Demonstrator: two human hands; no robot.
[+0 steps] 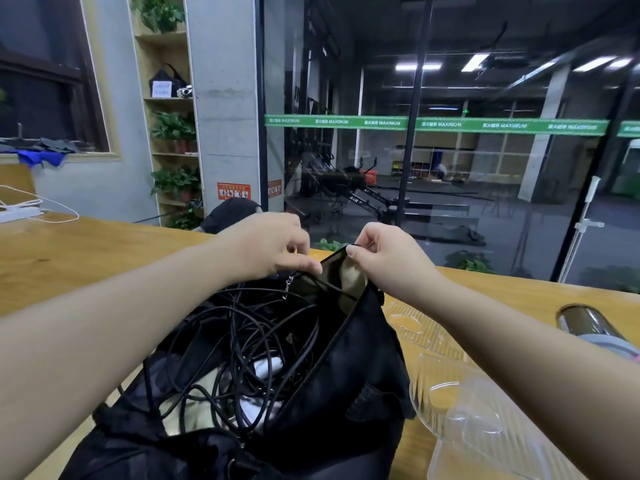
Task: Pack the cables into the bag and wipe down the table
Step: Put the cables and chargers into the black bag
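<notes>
A black bag (349, 386) lies open on the wooden table (79, 258), its zipper running along the right edge of the opening. A tangle of black cables (249, 344) fills the inside, over some white and pale items. My left hand (273, 247) pinches the far left edge of the opening near a small metal clasp (289, 284). My right hand (388, 258) pinches the far right end of the bag's edge by the zipper, holding the opening apart.
Clear plastic packaging (467, 410) lies on the table right of the bag, with a metal flask (585, 323) beyond it. A white power strip with cords (20, 213) sits far left. A dark chair back (232, 214) and glass wall stand behind the table.
</notes>
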